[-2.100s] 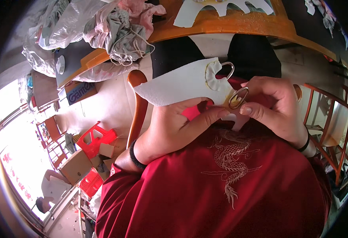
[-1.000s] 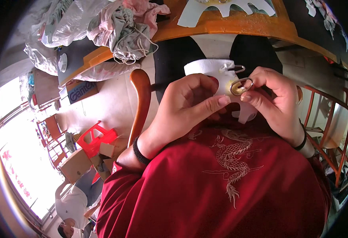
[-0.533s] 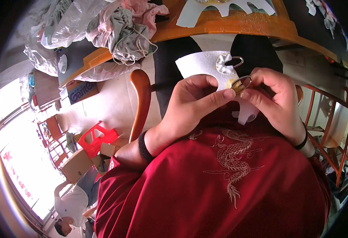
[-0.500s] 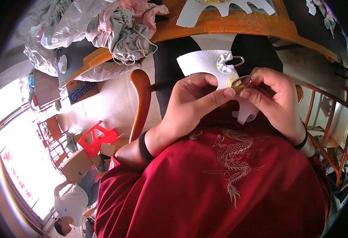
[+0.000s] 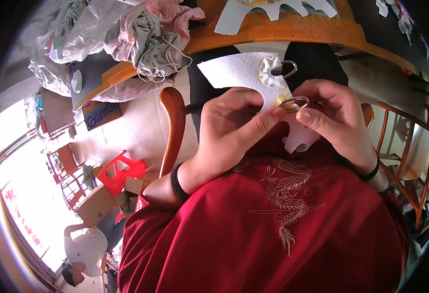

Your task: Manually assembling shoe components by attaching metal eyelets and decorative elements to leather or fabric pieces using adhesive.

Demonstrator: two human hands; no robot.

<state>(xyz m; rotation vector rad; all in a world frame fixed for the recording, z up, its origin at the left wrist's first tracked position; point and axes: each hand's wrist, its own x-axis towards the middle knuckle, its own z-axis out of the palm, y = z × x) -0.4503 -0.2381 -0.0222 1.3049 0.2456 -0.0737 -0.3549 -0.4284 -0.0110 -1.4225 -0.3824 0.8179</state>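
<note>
A white, curved cut-out piece with scalloped notches is held up over my lap. It looks like stiff card or felt. On it sit a gathered patch of white satin with a metal loop, and a second metal loop beside a yellowish, glue-like patch. My left hand pinches the piece by the second loop, thumb in front and fingers behind. My right hand is curled at that loop's right end, thumb and forefinger close around the piece's edge; its other fingers are partly hidden.
A wooden-edged table ahead bears another white cut-out piece. Plastic bags and bundled cloth lie at the left. A wooden chair arm stands beside my left forearm. Farther left are a red stool, cardboard boxes and another person.
The white piece has swung up and left, its far end tilting higher. My left hand has shifted slightly left with it. My right thumb and forefinger have parted a little at the loop.
</note>
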